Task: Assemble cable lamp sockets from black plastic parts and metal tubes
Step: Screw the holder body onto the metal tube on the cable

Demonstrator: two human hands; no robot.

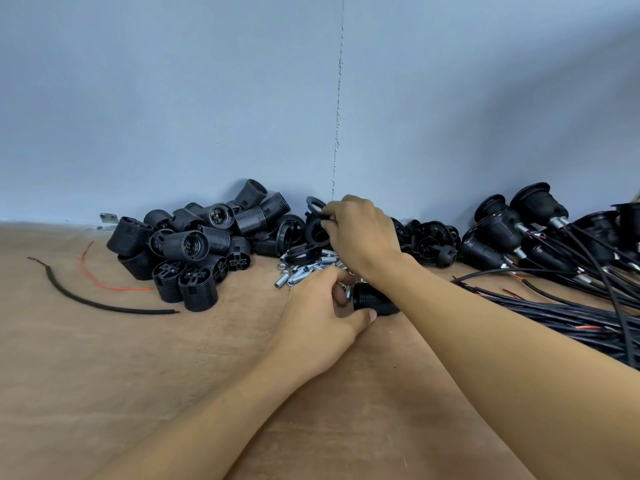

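My left hand grips a black threaded socket body just above the brown table, thumb under it and fingers curled over its end. My right hand reaches across it to the back wall and pinches a black plastic ring from a heap of rings. Small metal tubes lie scattered between the two hands. A pile of black threaded socket shells sits to the left.
Finished sockets with black cables are stacked at the right, their cable bundle running along the table's right side. A loose black wire and a red wire lie at the left. A grey wall stands close behind.
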